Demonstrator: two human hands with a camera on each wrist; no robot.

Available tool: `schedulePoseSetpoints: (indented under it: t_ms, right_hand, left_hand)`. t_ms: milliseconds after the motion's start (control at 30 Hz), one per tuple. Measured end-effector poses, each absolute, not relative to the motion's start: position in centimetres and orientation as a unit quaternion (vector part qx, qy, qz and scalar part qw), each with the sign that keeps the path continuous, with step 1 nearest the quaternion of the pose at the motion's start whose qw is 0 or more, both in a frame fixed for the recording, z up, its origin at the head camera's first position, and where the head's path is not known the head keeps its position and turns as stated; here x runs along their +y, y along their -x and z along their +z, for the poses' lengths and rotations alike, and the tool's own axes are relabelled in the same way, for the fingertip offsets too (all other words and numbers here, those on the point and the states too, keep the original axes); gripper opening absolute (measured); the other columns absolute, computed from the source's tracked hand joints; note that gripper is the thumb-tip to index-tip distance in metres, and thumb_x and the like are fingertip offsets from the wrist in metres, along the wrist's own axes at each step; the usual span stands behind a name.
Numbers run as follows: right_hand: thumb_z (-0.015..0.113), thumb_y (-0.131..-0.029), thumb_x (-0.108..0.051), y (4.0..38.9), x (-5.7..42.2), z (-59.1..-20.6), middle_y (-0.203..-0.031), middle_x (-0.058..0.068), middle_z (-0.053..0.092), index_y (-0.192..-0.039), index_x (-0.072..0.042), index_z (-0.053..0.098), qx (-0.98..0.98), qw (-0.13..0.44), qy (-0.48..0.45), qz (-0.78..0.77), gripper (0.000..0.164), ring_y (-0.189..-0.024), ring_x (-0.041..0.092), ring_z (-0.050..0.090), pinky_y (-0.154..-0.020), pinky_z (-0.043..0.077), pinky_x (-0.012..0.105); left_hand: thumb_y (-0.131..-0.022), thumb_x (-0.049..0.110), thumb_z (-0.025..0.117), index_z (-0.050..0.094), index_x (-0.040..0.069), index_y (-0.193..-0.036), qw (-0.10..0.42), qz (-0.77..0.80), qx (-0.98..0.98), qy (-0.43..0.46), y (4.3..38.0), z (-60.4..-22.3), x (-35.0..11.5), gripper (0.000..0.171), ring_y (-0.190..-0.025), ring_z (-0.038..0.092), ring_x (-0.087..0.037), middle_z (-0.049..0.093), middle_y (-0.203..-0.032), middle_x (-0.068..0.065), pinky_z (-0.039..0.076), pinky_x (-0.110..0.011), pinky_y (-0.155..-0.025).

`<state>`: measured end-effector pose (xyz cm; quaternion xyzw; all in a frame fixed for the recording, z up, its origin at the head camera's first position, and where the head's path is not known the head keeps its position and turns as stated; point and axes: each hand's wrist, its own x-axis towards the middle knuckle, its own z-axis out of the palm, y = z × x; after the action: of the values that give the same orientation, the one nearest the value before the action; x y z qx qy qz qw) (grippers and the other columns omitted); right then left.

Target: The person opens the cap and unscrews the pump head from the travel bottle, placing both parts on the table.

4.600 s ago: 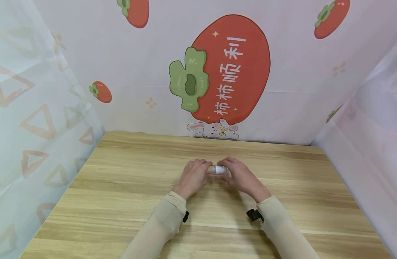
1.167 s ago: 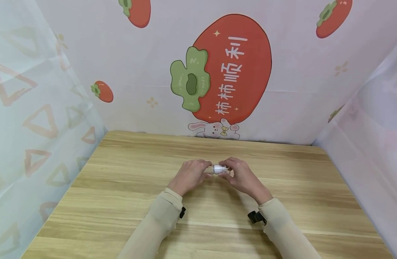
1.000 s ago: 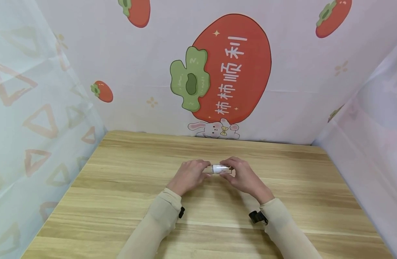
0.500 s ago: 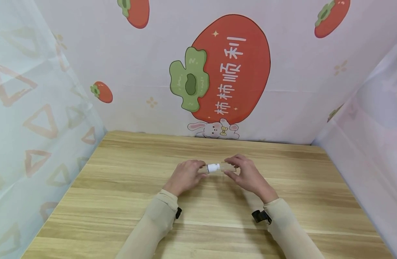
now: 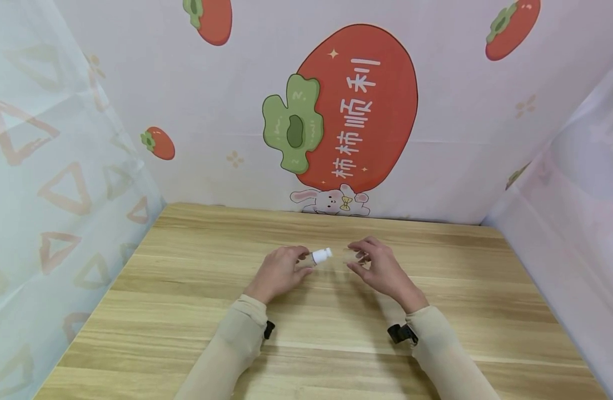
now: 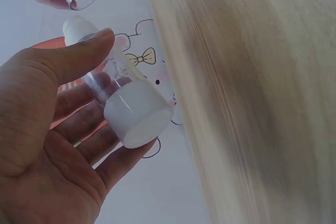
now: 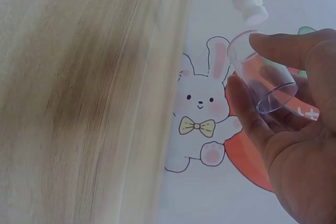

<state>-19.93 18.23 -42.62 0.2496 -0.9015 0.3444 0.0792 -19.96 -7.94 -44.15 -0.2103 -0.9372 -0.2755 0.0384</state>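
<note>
Beige sleeves (image 5: pixel 231 336) angle inward, left hand (image 5: pixel 275 272) pinching a small bottle (image 6: pixel 127 97), right hand (image 5: pixel 386 273) gripping a clear cylinder (image 7: pixel 254 75).

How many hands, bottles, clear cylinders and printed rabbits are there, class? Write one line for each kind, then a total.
Left and right hands: left hand, right hand: 2
Bottle: 1
Clear cylinder: 1
Printed rabbit: 1
Total: 5

A pale wooden table (image 5: pixel 316 372) is marked from side to side by darker streaks of grain, its far edge cut straight, while soft shadows (image 5: pixel 348 308) are cast across the middle of its surface
</note>
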Motion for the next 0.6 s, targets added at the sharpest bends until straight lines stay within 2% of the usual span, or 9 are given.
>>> schedulePoseSetpoints:
  t_ms: [333,600]
  right_hand:
    - [0.081,-0.083,0.001,20.4,17.2,-43.3,-0.108,0.018,0.063,-0.113,0.004,0.066,-0.903,0.058,-0.240,0.352,0.034,-0.092,0.029,0.068,-0.078,0.060,0.036]
    - [0.078,-0.085,0.002,20.7,16.2,-43.8,-0.113,0.018,0.062,-0.117,0.002,0.067,-0.912,0.037,-0.213,0.350,0.034,-0.094,0.027,0.068,-0.081,0.060,0.038]
  left_hand:
    - [-0.090,0.026,0.080,0.071,0.006,-0.117,0.035,-0.290,-0.937,0.191,19.8,-44.1,-8.6,0.035,-0.099,0.070,-0.025,0.074,-0.110,-0.010,0.057,-0.046,-0.086]
    - [-0.091,0.025,0.079,0.070,0.007,-0.118,0.029,-0.299,-0.937,0.178,19.6,-44.1,-9.0,0.034,-0.101,0.070,-0.025,0.073,-0.113,-0.010,0.056,-0.047,-0.088]
